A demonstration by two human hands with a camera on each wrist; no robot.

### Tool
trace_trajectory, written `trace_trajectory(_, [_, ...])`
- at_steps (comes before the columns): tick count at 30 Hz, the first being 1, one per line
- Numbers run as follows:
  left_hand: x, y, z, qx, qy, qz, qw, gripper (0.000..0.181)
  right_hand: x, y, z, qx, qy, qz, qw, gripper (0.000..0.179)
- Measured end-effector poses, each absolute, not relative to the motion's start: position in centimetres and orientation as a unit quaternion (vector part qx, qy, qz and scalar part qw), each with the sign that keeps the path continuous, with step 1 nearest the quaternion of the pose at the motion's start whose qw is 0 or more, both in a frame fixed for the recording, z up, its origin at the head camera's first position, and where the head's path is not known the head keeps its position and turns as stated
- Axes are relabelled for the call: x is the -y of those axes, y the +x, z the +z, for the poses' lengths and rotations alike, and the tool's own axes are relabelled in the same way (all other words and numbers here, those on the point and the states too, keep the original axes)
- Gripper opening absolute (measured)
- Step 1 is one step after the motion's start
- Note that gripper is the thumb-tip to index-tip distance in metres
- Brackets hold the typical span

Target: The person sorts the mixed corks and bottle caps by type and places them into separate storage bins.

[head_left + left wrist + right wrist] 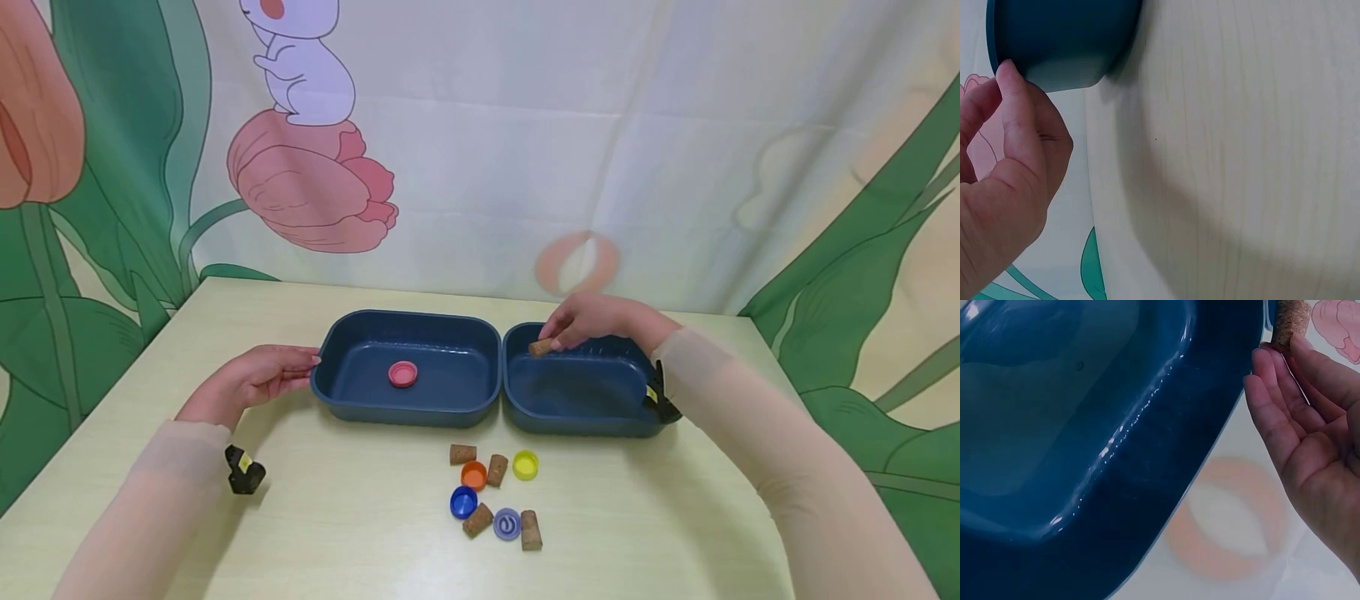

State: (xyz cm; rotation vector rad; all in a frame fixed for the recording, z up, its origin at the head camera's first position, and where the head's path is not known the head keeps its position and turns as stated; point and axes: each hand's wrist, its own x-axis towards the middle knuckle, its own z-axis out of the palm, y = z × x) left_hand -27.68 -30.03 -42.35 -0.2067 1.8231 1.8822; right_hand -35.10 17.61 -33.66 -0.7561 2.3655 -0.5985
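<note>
Two dark blue rectangular tubs stand side by side: the left tub point(405, 408) and the right tub point(585, 423). With thumb and fingertips, my left hand point(258, 375) pinches the left end of the left tub at its rim; the left wrist view shows the thumb against the tub edge. A pink bottle cap point(402, 374) lies inside that tub. Over the right tub, near its back left part, my right hand point(588, 321) pinches a cork point(540, 347) between thumb and fingers. The cork point(1292, 322) shows at the top of the right wrist view.
In front of the tubs lie an orange cap point(474, 476), a yellow cap point(526, 465), a dark blue cap point(463, 502) and a pale purple cap point(507, 524). Several corks point(498, 470) lie among them. A printed curtain point(480, 167) hangs behind the table point(337, 517).
</note>
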Motion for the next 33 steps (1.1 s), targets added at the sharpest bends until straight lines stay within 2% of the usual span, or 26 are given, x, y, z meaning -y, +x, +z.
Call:
trace_trajectory(7, [30.1, -27.5, -42.2, -0.676, -0.078, 0.687, 0.254, 0.021, -16.9, -35.7, -34.3, -0.886, -0.285, -0.211, 0.300, 0.031])
trace_trajectory(16, [30.0, -27.7, -41.9, -0.674, -0.079, 0.690, 0.252, 0.029, -16.4, -36.5, -35.0, -0.879, -0.253, -0.235, 0.330, 0.032])
trace_trajectory(19, [30.1, -27.7, -41.9, -0.677, -0.076, 0.687, 0.253, 0.022, -16.3, -36.7, -35.4, -0.878, -0.248, -0.237, 0.333, 0.031])
trace_trajectory(20, [30.1, -27.7, -41.9, -0.679, -0.075, 0.685, 0.253, 0.023, -16.3, -36.7, -35.5, -0.878, -0.249, -0.236, 0.335, 0.031])
trace_trajectory(24, [30.0, -27.7, -41.9, -0.687, -0.074, 0.677, 0.254, 0.049, -16.2, -36.9, -35.9, -0.877, -0.250, -0.232, 0.340, 0.031])
trace_trajectory(26, [29.9, -27.7, -41.9, -0.692, -0.077, 0.671, 0.256, 0.057, -16.1, -37.0, -36.2, -0.876, -0.247, -0.231, 0.344, 0.030])
trace_trajectory(33, [29.9, -27.8, -41.7, -0.701, -0.088, 0.657, 0.262, 0.062, -15.9, -37.3, -36.5, -0.882, -0.240, -0.214, 0.344, 0.029])
